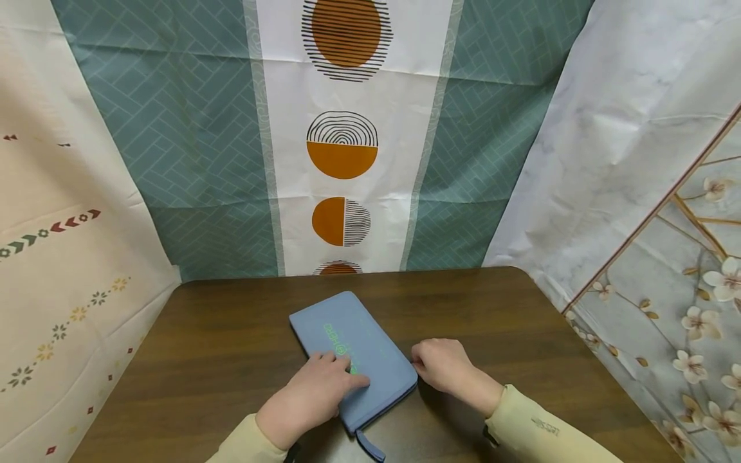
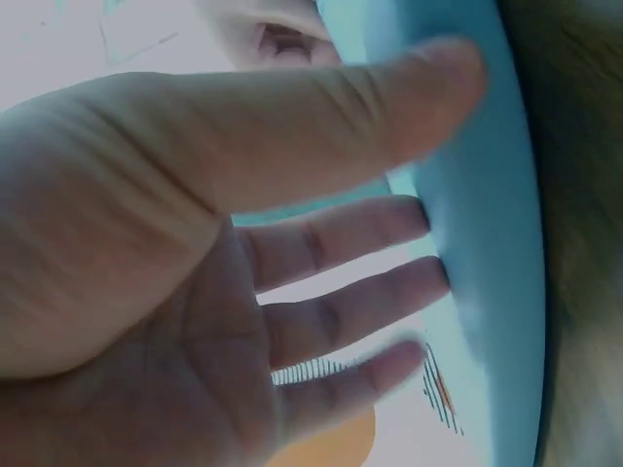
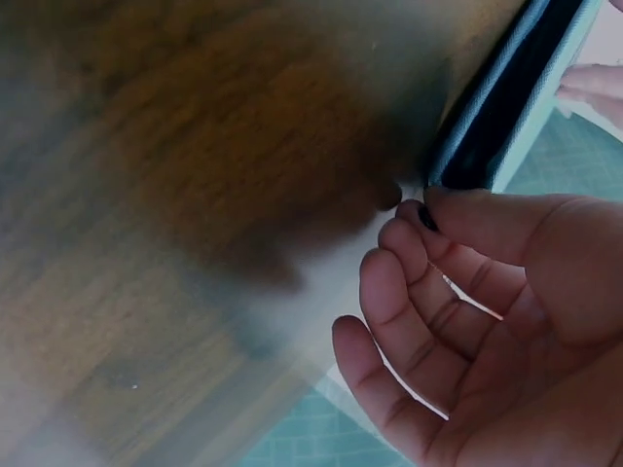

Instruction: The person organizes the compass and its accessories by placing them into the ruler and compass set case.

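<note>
A blue zippered case [image 1: 376, 341] with green lettering lies flat and slanted on the brown table. From its near corner a short blue wrist strap [image 1: 370, 446] sticks out. My left hand [image 1: 315, 391] rests on the case's left side, thumb and fingertips touching the cover, fingers fairly straight in the left wrist view. At the right corner, my right hand [image 1: 447, 365] pinches a small dark zipper pull [image 3: 426, 217] between thumb and forefinger; its other fingers are loosely curled. Beside the thumb, the dark zipper edge [image 3: 477, 146] of the case shows.
The wooden table [image 1: 231, 334] has rounded far corners. Behind it hangs a teal and white cloth [image 1: 202, 128] with orange circles. Patterned cloths, a cream one [image 1: 69, 257] at left and a floral one [image 1: 666, 308] at right, border the sides.
</note>
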### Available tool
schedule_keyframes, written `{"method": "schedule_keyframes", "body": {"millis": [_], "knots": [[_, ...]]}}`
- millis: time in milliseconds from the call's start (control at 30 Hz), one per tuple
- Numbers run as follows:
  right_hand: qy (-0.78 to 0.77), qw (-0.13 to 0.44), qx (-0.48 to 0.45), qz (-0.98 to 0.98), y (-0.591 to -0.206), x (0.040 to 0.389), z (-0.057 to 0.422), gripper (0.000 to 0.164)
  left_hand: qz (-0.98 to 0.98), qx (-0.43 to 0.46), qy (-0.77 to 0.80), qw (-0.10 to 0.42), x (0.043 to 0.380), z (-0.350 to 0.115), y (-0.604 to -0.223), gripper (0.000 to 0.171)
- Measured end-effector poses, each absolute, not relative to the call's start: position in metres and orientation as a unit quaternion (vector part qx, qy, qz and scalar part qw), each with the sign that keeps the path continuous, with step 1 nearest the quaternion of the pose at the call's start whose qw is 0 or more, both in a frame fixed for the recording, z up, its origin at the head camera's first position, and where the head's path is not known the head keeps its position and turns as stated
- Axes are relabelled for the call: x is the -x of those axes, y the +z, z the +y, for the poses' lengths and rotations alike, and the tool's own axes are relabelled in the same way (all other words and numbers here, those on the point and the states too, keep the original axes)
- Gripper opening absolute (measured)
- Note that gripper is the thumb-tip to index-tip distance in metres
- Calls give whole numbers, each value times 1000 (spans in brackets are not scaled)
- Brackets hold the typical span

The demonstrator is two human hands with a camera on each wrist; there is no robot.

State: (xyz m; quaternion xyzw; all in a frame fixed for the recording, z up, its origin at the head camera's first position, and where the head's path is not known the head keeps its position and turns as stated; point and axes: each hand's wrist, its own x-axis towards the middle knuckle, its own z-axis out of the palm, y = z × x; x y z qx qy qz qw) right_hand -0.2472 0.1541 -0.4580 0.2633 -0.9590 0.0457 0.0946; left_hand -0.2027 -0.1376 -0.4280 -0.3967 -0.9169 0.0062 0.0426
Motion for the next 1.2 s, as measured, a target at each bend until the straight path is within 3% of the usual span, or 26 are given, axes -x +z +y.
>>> {"method": "schedule_keyframes", "body": {"millis": [400,633,1000,1200], "knots": [[36,125,-289,-948,-464,295,151,25,-930,366,-28,-7,213,-134,-440,63],[31,121,-314,-941,-466,314,154,13,-932,358,-40,24,222,-129,-465,63],[5,127,-318,-939,-466,315,157,21,-933,355,-50,26,238,-127,-493,67],[3,123,-304,-945,-464,308,159,31,-940,339,-43,11,234,-125,-480,67]]}}
